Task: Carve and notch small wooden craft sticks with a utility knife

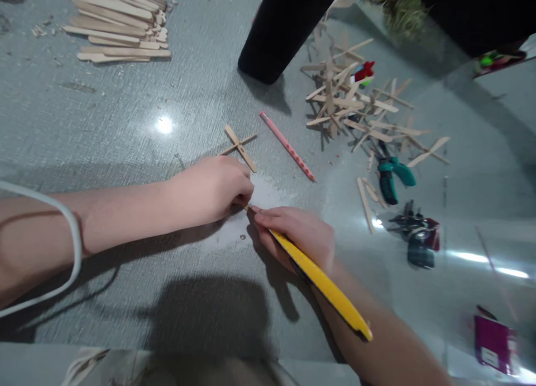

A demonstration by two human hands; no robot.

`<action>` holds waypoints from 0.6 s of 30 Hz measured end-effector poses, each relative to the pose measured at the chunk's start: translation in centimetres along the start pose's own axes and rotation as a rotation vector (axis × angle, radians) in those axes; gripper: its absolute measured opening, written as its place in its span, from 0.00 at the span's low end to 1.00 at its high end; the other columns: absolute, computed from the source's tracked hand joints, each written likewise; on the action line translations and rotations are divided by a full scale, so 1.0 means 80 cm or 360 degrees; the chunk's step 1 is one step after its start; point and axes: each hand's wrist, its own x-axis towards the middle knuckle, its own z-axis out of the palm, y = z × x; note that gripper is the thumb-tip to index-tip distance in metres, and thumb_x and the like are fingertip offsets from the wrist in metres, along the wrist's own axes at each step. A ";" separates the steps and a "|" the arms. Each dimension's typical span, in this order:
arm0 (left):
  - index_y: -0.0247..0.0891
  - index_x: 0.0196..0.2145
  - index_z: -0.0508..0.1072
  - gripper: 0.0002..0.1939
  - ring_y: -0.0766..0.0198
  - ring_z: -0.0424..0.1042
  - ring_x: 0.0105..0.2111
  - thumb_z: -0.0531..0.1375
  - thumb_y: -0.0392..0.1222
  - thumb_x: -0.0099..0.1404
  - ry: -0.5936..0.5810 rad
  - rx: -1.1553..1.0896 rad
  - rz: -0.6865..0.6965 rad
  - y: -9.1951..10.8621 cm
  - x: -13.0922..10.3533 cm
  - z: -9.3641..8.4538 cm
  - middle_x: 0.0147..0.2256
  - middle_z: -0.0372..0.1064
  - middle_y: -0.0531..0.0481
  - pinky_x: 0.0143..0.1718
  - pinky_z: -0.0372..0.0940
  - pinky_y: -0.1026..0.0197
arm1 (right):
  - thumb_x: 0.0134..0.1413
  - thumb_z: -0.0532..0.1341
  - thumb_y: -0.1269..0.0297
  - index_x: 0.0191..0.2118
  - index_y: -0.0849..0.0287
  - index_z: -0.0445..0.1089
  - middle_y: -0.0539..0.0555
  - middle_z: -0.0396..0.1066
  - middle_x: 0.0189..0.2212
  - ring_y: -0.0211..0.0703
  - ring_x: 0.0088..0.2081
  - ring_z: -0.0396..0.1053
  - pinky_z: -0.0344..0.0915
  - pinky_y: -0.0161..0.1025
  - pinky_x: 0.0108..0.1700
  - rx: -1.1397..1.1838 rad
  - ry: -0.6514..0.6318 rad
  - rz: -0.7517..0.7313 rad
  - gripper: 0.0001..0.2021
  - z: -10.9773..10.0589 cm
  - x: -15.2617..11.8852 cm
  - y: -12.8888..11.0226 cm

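My right hand [293, 235] is closed around a long, slim yellow-and-black tool [320, 280]. Its back end sticks out over my wrist, and its front end is mostly hidden by my fingers. Directly left of it, my left hand [220, 187] pinches a small light-wood piece [246, 207], of which only a tip shows between the two hands. The tool's front meets or nearly meets that tip; I cannot tell which. Just beyond my left knuckles lie two crossed craft sticks [238, 144]. A pink pencil [288, 147] rests to their right.
A stack of craft sticks [121, 23] lies far left. Many crossed sticks [335, 95] are heaped at the back right, near green-handled pliers [391, 176] and dark metal parts [419, 235]. A black post-like object [285, 28] stands centre back. A white cable [75, 241] loops over my left forearm.
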 end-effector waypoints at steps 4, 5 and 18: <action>0.38 0.34 0.85 0.10 0.63 0.74 0.35 0.63 0.30 0.65 -0.0002 -0.0010 -0.0021 0.001 0.001 -0.002 0.34 0.78 0.49 0.37 0.66 0.63 | 0.63 0.65 0.73 0.47 0.48 0.73 0.49 0.84 0.39 0.45 0.38 0.84 0.80 0.39 0.40 0.0003 0.0062 0.0012 0.12 -0.003 0.006 -0.006; 0.38 0.34 0.85 0.10 0.63 0.75 0.36 0.63 0.30 0.65 -0.0001 -0.0001 -0.0020 0.001 0.001 -0.002 0.34 0.79 0.49 0.37 0.66 0.63 | 0.63 0.65 0.72 0.47 0.47 0.73 0.49 0.84 0.38 0.45 0.38 0.84 0.80 0.39 0.39 0.0004 0.0067 0.0009 0.11 -0.004 0.008 -0.006; 0.36 0.33 0.83 0.10 0.62 0.74 0.36 0.62 0.28 0.65 0.0003 -0.0078 -0.0052 0.000 0.000 -0.003 0.34 0.78 0.48 0.37 0.65 0.62 | 0.59 0.68 0.72 0.47 0.46 0.76 0.50 0.83 0.37 0.47 0.37 0.83 0.80 0.43 0.38 -0.0004 0.0489 0.0262 0.13 -0.004 -0.003 -0.023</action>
